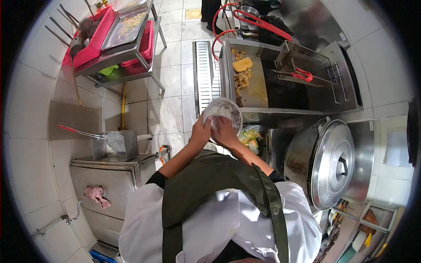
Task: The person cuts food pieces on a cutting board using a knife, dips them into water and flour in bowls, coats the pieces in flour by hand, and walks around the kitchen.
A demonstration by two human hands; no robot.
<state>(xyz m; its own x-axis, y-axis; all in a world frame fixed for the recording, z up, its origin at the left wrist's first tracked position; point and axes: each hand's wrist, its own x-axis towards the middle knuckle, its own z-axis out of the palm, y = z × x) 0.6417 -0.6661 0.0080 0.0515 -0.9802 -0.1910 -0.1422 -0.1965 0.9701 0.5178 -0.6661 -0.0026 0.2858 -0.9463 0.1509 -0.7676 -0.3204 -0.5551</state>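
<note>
Before my apron is a round bowl [234, 110], tilted so that its inside faces me. White residue, powdery or wet, coats its inner wall. My left hand [200, 132] grips the bowl's left side, thumb over the rim. Inside the bowl, the fingers of my right hand [225, 132] reach down to the inner surface; whether they pinch anything is hidden. Just past the bowl lies a steel fryer station [276, 110], holding fried food pieces [242, 79] and a yellow block-shaped piece [242, 64] on its tray.
Wire fry baskets [302, 62] sit over the fryer's dark well. A large lidded pot [332, 164] stands right, with bagged vegetables [251, 139] near my right forearm. Left are a steel table [111, 77], a pink tub [90, 49] and a strainer [115, 141]. A person's legs [210, 13] show ahead.
</note>
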